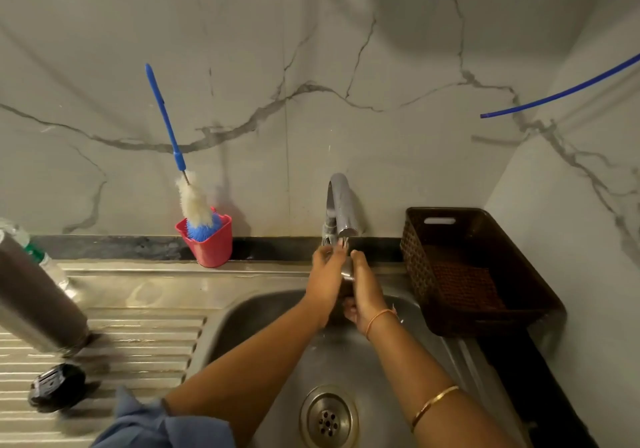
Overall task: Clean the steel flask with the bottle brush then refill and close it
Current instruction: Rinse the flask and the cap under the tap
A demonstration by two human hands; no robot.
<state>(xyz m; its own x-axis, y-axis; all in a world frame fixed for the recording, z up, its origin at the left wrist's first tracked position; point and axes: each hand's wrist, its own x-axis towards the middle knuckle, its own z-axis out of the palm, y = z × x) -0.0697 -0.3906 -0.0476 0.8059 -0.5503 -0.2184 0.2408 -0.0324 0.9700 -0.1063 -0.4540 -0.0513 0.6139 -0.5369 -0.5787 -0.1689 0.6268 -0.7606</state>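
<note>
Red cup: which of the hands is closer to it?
Left. The left hand is right of the red cup, under the tap; the right hand lies beyond it, nearer the brown basket.

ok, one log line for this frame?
step: rinse at tap | right hand: grips steel part | left hand: fingers by spout | flask: on drainboard | brush: in cup | cap: on drainboard
</note>
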